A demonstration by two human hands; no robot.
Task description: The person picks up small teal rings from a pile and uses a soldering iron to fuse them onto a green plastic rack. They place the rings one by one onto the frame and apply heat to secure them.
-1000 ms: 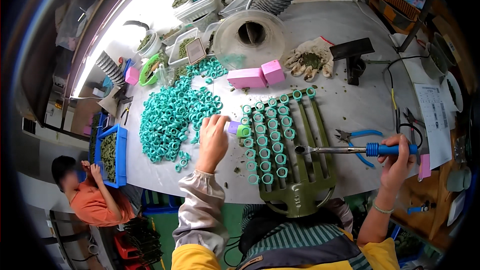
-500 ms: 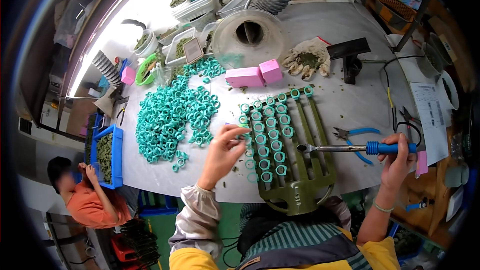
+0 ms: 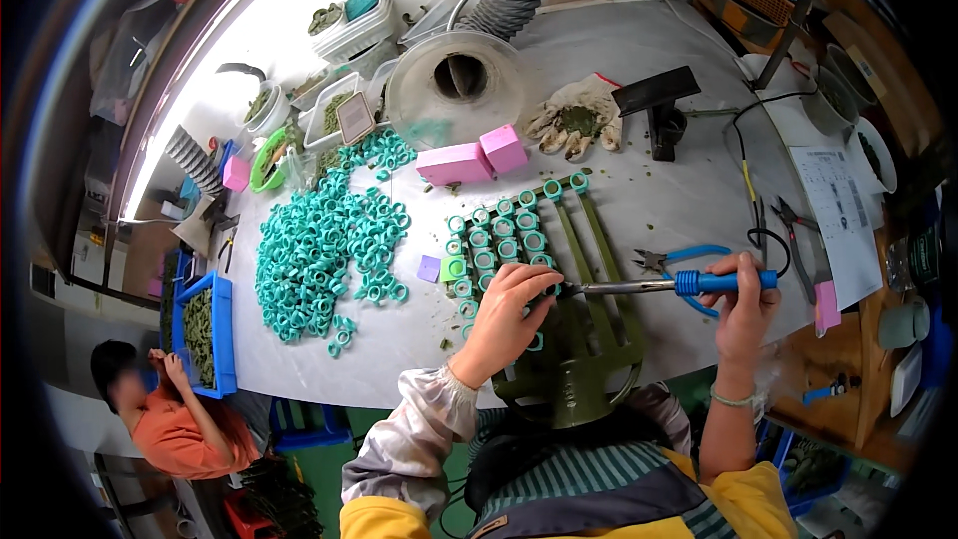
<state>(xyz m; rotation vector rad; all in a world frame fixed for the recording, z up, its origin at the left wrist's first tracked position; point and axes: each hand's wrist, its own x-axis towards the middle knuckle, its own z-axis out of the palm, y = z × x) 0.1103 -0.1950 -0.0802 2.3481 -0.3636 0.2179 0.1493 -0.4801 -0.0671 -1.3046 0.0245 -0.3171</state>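
My right hand [image 3: 744, 304] grips the blue handle of a soldering iron [image 3: 639, 286], its metal shaft pointing left. The iron's tip meets the fingertips of my left hand [image 3: 507, 317], over an olive-green frame [image 3: 579, 387] with long parallel bars. My left fingers are pinched together; what they hold is hidden. Rows of small turquoise rings [image 3: 505, 227] stand along the frame's left bars, while parts of its right bars show bare. Left of the frame lies a large heap of loose turquoise rings [image 3: 314, 265].
Pink blocks [image 3: 454, 164], a stained glove [image 3: 579, 118] and a black stand [image 3: 659, 110] are beyond the frame. Blue-handled pliers [image 3: 689, 258] lie under the iron's line. A clear funnel hood [image 3: 409, 90] stands behind. Another person [image 3: 190, 409] sits at left beside a blue tray [image 3: 227, 339].
My left hand has moved right and over the frame, meeting the iron's tip. Small purple and green squares left of the frame are uncovered. The whole view has shifted slightly.
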